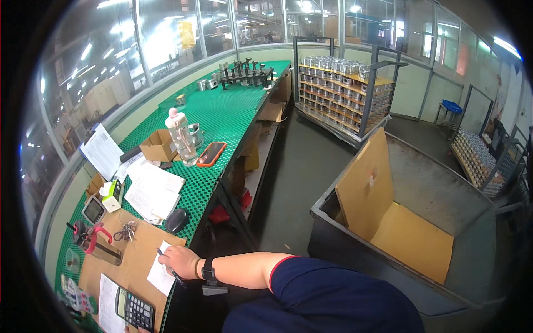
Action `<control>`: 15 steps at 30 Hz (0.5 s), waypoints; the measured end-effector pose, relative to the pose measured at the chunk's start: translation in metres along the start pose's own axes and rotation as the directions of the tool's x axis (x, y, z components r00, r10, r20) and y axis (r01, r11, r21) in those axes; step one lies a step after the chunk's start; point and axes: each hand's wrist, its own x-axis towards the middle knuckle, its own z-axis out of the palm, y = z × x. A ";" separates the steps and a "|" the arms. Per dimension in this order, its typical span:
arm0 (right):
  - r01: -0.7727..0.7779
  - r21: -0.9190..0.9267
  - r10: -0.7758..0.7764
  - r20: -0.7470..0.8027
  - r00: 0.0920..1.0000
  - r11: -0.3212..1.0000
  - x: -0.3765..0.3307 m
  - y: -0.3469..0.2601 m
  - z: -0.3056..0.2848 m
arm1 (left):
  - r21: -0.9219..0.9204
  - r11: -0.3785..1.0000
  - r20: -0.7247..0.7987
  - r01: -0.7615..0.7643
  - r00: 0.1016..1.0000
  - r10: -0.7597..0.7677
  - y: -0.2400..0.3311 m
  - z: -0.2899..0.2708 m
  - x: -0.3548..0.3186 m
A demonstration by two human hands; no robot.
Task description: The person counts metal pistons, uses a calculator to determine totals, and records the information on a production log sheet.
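My right hand (pixel 180 262) is closed round a dark pen (pixel 176 275) and rests on a small white slip of paper (pixel 161 274). A dark watch is on that wrist. The slip lies on a flat piece of cardboard (pixel 141 255) at the bench's near edge. At the bottom of the picture, a few fingertips of my left hand (pixel 136 330) show by the lower end of a calculator (pixel 136 311); the rest of that hand is cut off. Beside the calculator lies a printed sheet (pixel 109 302). A bunch of keys (pixel 126 230) sits farther up the cardboard.
On the green-matted bench (pixel 222 119) stand a tumbler with a red handle (pixel 100 244), a water bottle (pixel 182 136), an orange-edged phone (pixel 211 154), a black mouse (pixel 177 220) and papers (pixel 152 191). Right are a metal bin with cardboard (pixel 363 188) and a rack of metal cylinders (pixel 344 89).
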 end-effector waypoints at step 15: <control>-0.317 0.148 0.262 0.302 0.916 0.937 0.014 -0.022 -0.018 | -0.552 0.759 0.084 0.345 0.929 -0.361 -0.002 -0.024 -0.008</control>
